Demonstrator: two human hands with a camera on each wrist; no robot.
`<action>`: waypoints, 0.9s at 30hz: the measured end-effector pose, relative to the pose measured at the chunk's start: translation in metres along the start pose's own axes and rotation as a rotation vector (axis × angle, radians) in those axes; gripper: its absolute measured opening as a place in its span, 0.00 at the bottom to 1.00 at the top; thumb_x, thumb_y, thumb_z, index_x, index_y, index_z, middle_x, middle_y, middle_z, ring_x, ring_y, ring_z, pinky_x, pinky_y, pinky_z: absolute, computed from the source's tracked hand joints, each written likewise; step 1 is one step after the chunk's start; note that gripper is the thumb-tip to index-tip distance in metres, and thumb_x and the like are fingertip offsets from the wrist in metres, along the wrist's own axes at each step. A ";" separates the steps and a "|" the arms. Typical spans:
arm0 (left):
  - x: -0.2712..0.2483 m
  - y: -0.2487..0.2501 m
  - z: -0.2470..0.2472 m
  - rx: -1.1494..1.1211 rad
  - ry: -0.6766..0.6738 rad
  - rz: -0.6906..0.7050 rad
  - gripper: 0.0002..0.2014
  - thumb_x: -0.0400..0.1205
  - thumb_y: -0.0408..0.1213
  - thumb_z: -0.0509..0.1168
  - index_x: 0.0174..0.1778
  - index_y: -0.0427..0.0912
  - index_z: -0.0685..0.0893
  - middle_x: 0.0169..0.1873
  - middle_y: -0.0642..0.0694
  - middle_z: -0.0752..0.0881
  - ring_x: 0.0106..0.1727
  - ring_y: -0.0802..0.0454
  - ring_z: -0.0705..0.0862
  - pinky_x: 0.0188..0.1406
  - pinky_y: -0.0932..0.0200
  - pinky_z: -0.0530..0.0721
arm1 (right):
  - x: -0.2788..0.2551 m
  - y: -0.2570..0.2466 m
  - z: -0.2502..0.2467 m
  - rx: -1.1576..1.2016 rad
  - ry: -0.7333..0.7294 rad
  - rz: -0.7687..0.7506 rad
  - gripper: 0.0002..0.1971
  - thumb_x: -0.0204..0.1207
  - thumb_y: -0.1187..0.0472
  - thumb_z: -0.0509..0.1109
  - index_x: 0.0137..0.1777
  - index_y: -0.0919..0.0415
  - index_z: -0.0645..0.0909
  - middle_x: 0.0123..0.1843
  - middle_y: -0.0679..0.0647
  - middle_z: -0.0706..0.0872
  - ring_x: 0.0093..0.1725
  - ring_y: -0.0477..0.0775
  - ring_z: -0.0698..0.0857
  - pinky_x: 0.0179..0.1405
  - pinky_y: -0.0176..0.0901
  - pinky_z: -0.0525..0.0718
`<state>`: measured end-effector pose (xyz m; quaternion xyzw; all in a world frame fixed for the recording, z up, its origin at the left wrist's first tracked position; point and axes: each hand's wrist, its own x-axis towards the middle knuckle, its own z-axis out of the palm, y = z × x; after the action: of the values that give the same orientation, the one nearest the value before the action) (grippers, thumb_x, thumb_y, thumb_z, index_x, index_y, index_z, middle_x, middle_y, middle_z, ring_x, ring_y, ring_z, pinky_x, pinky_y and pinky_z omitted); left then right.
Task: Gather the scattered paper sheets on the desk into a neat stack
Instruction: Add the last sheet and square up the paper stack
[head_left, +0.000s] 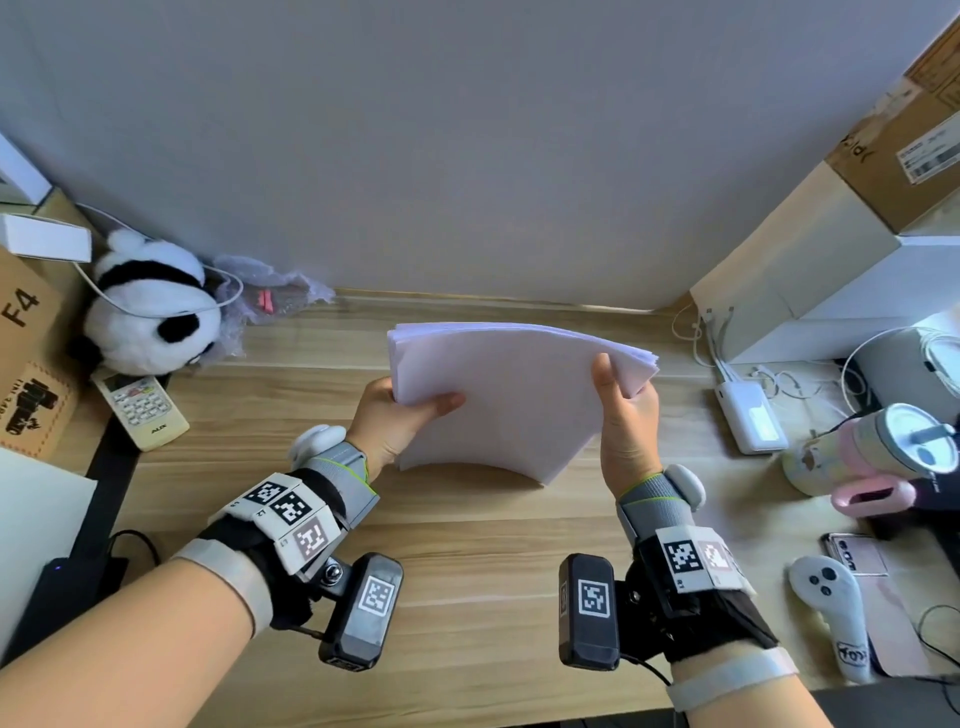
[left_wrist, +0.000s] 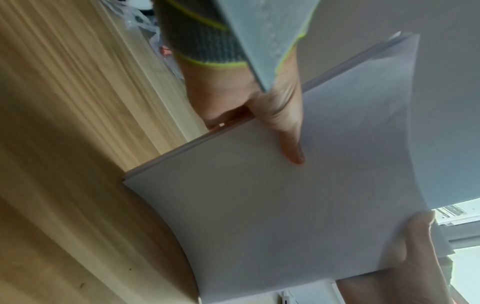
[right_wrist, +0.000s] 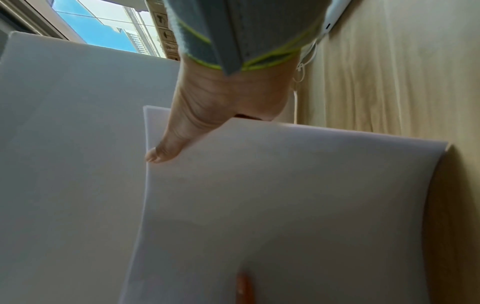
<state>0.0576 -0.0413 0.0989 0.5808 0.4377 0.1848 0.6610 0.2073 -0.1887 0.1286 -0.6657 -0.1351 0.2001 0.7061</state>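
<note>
A stack of white paper sheets (head_left: 514, 395) stands nearly upright on its lower edge on the wooden desk (head_left: 467, 545), bowed between both hands. My left hand (head_left: 400, 415) grips its left side, thumb across the front. My right hand (head_left: 623, 410) grips the right side, thumb on the front near the top corner. The left wrist view shows the stack (left_wrist: 298, 205) with my left thumb (left_wrist: 291, 144) lying on it. In the right wrist view my right thumb (right_wrist: 168, 150) presses the sheets (right_wrist: 285, 205). The fingers behind the paper are hidden.
A panda plush (head_left: 150, 312) and a remote control (head_left: 143, 410) lie at the left by cardboard boxes. At the right are a power bank (head_left: 750, 415) with cables, a pink cup (head_left: 883, 452), a controller (head_left: 831, 613) and a large box (head_left: 831, 249). A wall stands behind.
</note>
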 end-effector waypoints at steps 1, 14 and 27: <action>0.000 0.002 0.002 -0.009 0.003 -0.006 0.08 0.68 0.35 0.79 0.38 0.44 0.86 0.37 0.47 0.88 0.39 0.55 0.83 0.41 0.61 0.81 | 0.000 -0.002 0.002 -0.014 -0.001 -0.007 0.23 0.53 0.36 0.72 0.40 0.53 0.83 0.38 0.46 0.86 0.33 0.34 0.83 0.35 0.30 0.81; -0.007 -0.005 0.001 -0.055 -0.031 -0.050 0.13 0.64 0.40 0.80 0.39 0.40 0.86 0.43 0.41 0.87 0.44 0.48 0.83 0.43 0.57 0.80 | -0.010 0.008 0.002 -0.030 0.002 0.057 0.11 0.60 0.48 0.73 0.37 0.54 0.82 0.36 0.47 0.84 0.27 0.30 0.81 0.29 0.25 0.79; -0.020 0.048 0.007 -0.205 -0.007 0.210 0.23 0.75 0.59 0.63 0.31 0.40 0.79 0.21 0.52 0.78 0.24 0.57 0.74 0.28 0.68 0.72 | -0.003 -0.017 0.007 0.004 -0.002 -0.148 0.35 0.67 0.41 0.67 0.33 0.82 0.70 0.25 0.43 0.70 0.29 0.47 0.68 0.26 0.37 0.64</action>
<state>0.0648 -0.0482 0.1508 0.5534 0.3510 0.2947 0.6955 0.2036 -0.1843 0.1461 -0.6523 -0.1842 0.1482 0.7202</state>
